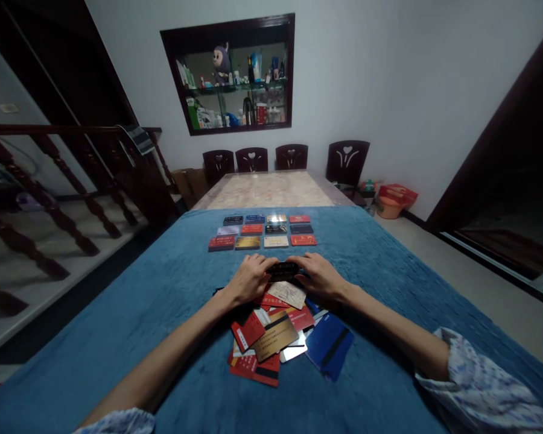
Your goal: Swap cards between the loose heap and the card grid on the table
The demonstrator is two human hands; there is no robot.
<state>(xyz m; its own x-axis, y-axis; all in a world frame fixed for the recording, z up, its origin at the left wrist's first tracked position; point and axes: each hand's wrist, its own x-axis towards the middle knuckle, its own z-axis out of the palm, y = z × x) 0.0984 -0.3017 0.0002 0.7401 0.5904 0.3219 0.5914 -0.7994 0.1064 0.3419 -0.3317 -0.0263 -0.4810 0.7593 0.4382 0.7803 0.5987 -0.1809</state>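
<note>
Both hands meet over a blue cloth on the table. My left hand and my right hand each pinch one end of a dark card held between them. Just below the hands lies a loose pile of cards, red, tan, white and blue, overlapping one another. Farther away, several cards sit face up in neat rows, three rows deep, on the cloth.
Beyond the cloth the bare marble tabletop runs to several dark chairs by the wall. A wooden stair railing stands on the left. A wall niche holds bottles and a plush toy. Red containers sit on the floor.
</note>
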